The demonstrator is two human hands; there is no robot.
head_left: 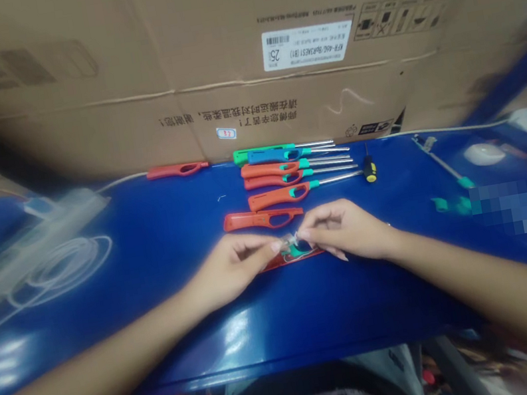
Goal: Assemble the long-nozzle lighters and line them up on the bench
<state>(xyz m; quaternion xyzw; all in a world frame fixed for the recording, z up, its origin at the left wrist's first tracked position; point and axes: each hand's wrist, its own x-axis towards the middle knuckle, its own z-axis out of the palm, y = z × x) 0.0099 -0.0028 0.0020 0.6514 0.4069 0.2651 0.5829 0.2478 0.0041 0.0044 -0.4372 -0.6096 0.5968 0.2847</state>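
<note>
On the blue table, my left hand (234, 263) and my right hand (344, 228) meet at a small pale part (291, 240), each pinching it between thumb and fingertips. Directly under the fingertips lies a red lighter shell (274, 263) with a green piece (296, 250) and a thin wire in it; my hands partly hide it. Just beyond sits an empty-looking red shell half (242, 221). Farther back, several long-nosed lighters lie in a stack of rows: orange ones (268, 198), a blue one (267, 156) and a green one (241, 155), metal tubes pointing right.
A black and yellow screwdriver (369, 169) is right of the lighters. Another red shell (165, 172) lies at the back left, near coiled white cable (72, 260). Green parts (441, 204) with a metal tube are at the right. Cardboard (119, 60) stands behind the table (192, 344).
</note>
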